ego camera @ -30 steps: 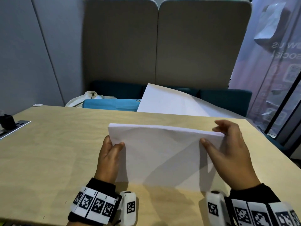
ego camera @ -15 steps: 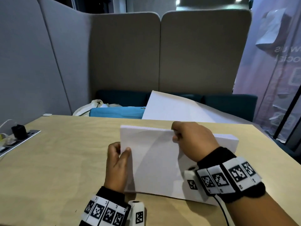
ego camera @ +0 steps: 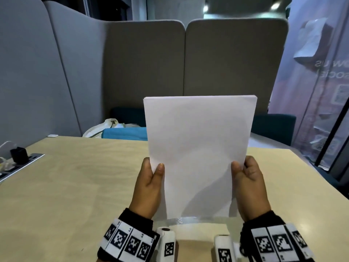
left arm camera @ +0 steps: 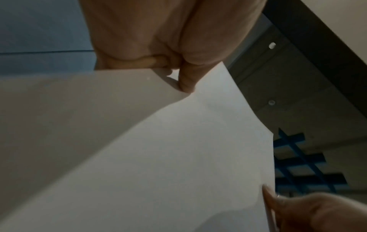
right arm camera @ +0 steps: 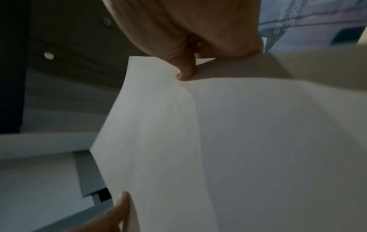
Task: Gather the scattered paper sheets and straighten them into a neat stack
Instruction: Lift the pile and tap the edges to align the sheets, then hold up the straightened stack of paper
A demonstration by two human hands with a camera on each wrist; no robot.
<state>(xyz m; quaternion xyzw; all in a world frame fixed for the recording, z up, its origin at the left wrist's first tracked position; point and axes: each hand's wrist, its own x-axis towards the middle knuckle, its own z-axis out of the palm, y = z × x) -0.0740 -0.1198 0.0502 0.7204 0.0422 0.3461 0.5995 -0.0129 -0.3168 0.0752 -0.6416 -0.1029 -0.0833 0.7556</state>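
My right grip (right arm camera: 190,51) fills the top of the right wrist view, thumb tip (right arm camera: 184,73) pressed onto the near face of the white paper stack (right arm camera: 238,149), the other fingers hidden behind its edge. The sheets spread away below my grip, slightly bowed, with a soft crease running down from the thumb. At the far edge, low down, a fingertip of my left grip (right arm camera: 122,202) touches the stack.
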